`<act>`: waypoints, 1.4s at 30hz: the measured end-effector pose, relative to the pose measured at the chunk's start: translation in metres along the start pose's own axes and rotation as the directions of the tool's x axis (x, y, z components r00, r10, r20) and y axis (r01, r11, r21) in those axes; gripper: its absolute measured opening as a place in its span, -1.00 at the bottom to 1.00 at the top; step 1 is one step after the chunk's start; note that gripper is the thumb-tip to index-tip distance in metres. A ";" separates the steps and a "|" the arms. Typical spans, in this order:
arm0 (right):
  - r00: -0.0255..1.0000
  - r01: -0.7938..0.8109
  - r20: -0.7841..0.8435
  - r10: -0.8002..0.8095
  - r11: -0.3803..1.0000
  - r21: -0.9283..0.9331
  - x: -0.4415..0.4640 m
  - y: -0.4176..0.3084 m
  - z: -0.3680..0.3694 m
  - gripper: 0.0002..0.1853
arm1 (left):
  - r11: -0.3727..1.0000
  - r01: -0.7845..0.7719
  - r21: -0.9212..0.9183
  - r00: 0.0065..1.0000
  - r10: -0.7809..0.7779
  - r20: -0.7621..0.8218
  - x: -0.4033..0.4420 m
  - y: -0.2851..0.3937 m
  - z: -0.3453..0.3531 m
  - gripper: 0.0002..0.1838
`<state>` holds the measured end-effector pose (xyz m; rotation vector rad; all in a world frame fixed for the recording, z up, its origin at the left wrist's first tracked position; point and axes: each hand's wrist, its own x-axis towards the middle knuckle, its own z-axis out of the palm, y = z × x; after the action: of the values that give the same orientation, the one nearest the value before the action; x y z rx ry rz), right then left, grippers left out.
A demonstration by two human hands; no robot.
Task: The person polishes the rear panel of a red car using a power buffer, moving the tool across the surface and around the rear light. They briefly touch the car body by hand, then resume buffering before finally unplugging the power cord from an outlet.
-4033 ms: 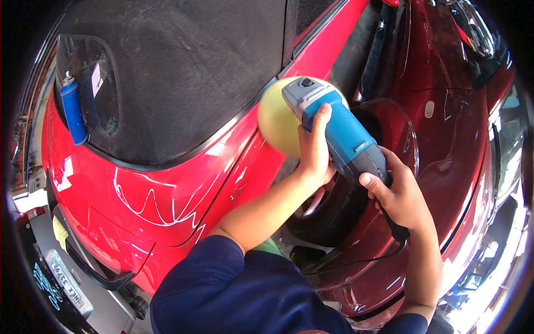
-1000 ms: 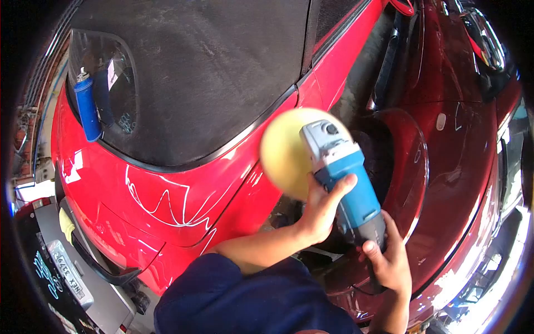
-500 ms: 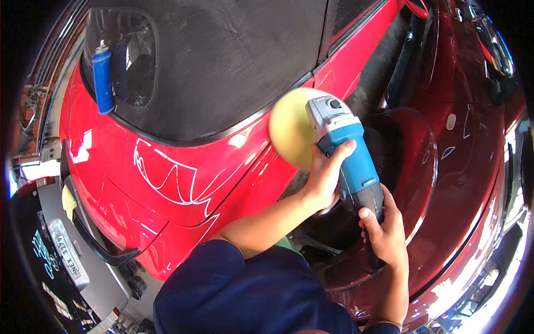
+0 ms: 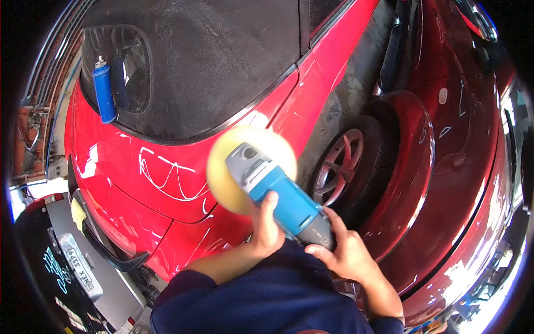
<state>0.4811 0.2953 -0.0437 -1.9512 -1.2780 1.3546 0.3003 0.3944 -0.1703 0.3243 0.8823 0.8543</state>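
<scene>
Gripping, head view: I have both hands clamped on one blue polisher [image 4: 286, 201], set apart along its body.
Left hand: my left hand [image 4: 267, 229] is wrapped around the blue casing behind the grey head, thumb lying on top, most of the fingers hidden underneath.
Right hand: my right hand [image 4: 346, 253] closes on the dark rear handle, thumb on the near side, fingers around the far side.
Polisher: it slants across in front of my navy shirt [image 4: 261, 295], head toward the upper left, handle toward the lower right.
Pad: the round yellow pad [image 4: 223, 181] sits under the head, its rim blurred, over the rear side of the red car [image 4: 133, 209]; I cannot tell whether it touches the paint.
Roof: a black soft top [image 4: 217, 72] covers the red car, with a clear rear window [image 4: 134, 69] at its left.
Bottle: a blue bottle [image 4: 104, 96] stands at the lower edge of that window.
Right side: dark red bodywork [image 4: 467, 172] curves beside a wheel [image 4: 344, 164] with a spoked rim.
Lower left: a yellow cloth [image 4: 78, 216] hangs near black trim [image 4: 114, 260], above a number plate [image 4: 80, 266].
</scene>
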 end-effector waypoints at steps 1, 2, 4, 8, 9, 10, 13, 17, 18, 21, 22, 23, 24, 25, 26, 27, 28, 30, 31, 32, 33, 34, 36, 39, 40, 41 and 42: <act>0.999 -0.032 -0.031 0.032 0.999 -0.019 -0.002 -0.002 -0.007 0.13 | 0.998 0.033 -0.047 0.999 -0.031 0.028 0.008 -0.003 0.009 -0.27; 0.995 -0.009 -0.098 0.003 0.998 -0.055 -0.002 -0.001 -0.012 0.13 | 0.994 0.068 -0.092 0.996 -0.063 0.055 0.015 -0.006 0.017 -0.27; 0.984 -0.054 -0.174 0.033 0.992 -0.116 0.002 -0.013 -0.031 0.12 | 1.000 0.014 -0.006 1.000 -0.014 0.026 0.040 -0.022 0.046 -0.32; 0.939 -0.047 -0.343 -0.024 0.980 -0.195 0.024 -0.004 -0.058 0.02 | 0.993 0.091 -0.077 0.985 -0.079 0.152 0.083 -0.014 0.113 -0.30; 0.924 -0.012 -0.375 -0.078 0.972 -0.233 0.033 0.002 -0.062 0.01 | 0.978 0.154 -0.139 0.969 -0.122 0.216 0.100 -0.018 0.115 -0.27; 0.921 -0.055 -0.386 -0.046 0.968 -0.246 0.038 -0.002 -0.066 0.00 | 0.956 0.220 -0.193 0.946 -0.161 0.283 0.115 -0.023 0.115 -0.23; 0.918 -0.041 -0.394 -0.052 0.973 -0.226 0.044 0.002 -0.065 -0.01 | 0.969 0.177 -0.172 0.964 -0.136 0.227 0.117 -0.022 0.119 -0.21; 0.953 -0.018 -0.301 -0.039 0.983 -0.185 0.018 0.002 -0.048 0.02 | 0.988 0.120 -0.098 0.988 -0.109 0.111 0.073 -0.018 0.100 -0.34; 0.961 -0.008 -0.274 -0.042 0.984 -0.179 0.009 0.005 -0.039 0.03 | 0.990 0.106 -0.090 0.992 -0.099 0.078 0.058 -0.017 0.086 -0.35; 0.991 0.006 -0.129 -0.029 0.985 -0.175 -0.015 -0.004 -0.015 0.13 | 0.994 0.087 -0.069 0.996 -0.086 0.005 0.015 -0.037 0.017 -0.29; 0.998 -0.010 -0.068 -0.003 0.983 -0.182 -0.022 -0.007 -0.009 0.15 | 0.996 0.077 -0.048 0.997 -0.077 -0.012 -0.003 -0.035 0.002 -0.24; 0.999 0.017 -0.025 -0.022 0.982 -0.189 -0.026 -0.005 -0.001 0.16 | 0.997 0.068 -0.026 0.997 -0.069 -0.028 -0.021 -0.033 -0.012 -0.19; 0.999 0.052 -0.002 -0.053 0.982 -0.184 -0.029 -0.003 0.007 0.16 | 0.998 0.058 0.000 0.998 -0.058 -0.030 -0.028 -0.030 -0.018 -0.17; 0.998 0.058 0.011 -0.057 0.982 -0.182 -0.029 -0.002 0.011 0.17 | 0.998 0.048 0.027 0.998 -0.047 -0.031 -0.035 -0.027 -0.023 -0.14; 0.998 0.062 0.024 -0.059 0.982 -0.180 -0.030 -0.001 0.015 0.17 | 0.998 0.038 0.054 0.999 -0.036 -0.033 -0.041 -0.023 -0.026 -0.11; 0.999 0.034 0.017 -0.031 0.984 -0.178 -0.031 -0.002 0.014 0.17 | 0.997 0.046 0.059 0.998 -0.044 -0.036 -0.039 -0.022 -0.025 -0.11; 1.000 0.008 0.010 -0.006 0.984 -0.178 -0.030 -0.004 0.009 0.17 | 0.999 0.026 0.037 0.999 -0.025 -0.042 -0.031 -0.024 -0.017 -0.19; 0.997 0.009 -0.077 -0.023 0.983 -0.181 -0.027 -0.002 0.000 0.13 | 1.000 -0.013 -0.005 0.998 0.013 -0.053 -0.015 -0.025 0.001 -0.33; 0.991 0.020 -0.130 -0.043 0.984 -0.175 -0.023 0.001 -0.006 0.12 | 0.996 0.039 -0.078 0.999 -0.039 0.004 0.000 -0.024 0.013 -0.34; 0.982 0.030 -0.178 -0.061 0.985 -0.170 -0.017 0.002 -0.013 0.11 | 0.984 0.097 -0.149 0.994 -0.088 0.062 0.014 -0.020 0.025 -0.28; 0.974 -0.011 -0.225 -0.033 0.982 -0.190 -0.012 -0.001 -0.017 0.09 | 0.985 0.099 -0.139 0.991 -0.086 0.098 0.029 -0.019 0.039 -0.28; 0.964 -0.015 -0.265 -0.039 0.980 -0.197 -0.007 0.002 -0.020 0.06 | 0.987 0.099 -0.128 0.987 -0.081 0.135 0.044 -0.017 0.051 -0.27; 0.950 -0.052 -0.312 -0.020 0.974 -0.220 0.003 0.007 -0.024 0.04 | 0.989 0.104 -0.105 0.977 -0.082 0.197 0.062 -0.010 0.069 -0.29; 0.946 -0.053 -0.322 -0.019 0.976 -0.213 0.007 0.005 -0.024 0.04 | 0.989 0.072 -0.129 0.985 -0.051 0.164 0.068 -0.013 0.073 -0.37; 0.948 -0.055 -0.318 -0.012 0.978 -0.202 0.007 0.003 -0.024 0.04 | 0.989 0.070 -0.132 0.986 -0.049 0.157 0.067 -0.013 0.073 -0.39; 0.953 -0.052 -0.302 -0.011 0.978 -0.200 0.005 0.003 -0.022 0.04 | 0.990 0.068 -0.126 0.986 -0.048 0.160 0.063 -0.013 0.070 -0.39; 0.958 -0.048 -0.288 -0.011 0.979 -0.197 0.003 0.002 -0.020 0.04 | 0.991 0.065 -0.118 0.985 -0.045 0.164 0.058 -0.011 0.066 -0.38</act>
<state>0.5002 0.2994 -0.0381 -2.2054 -1.2975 0.9321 0.3772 0.4378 -0.1675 0.2568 0.6823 0.8156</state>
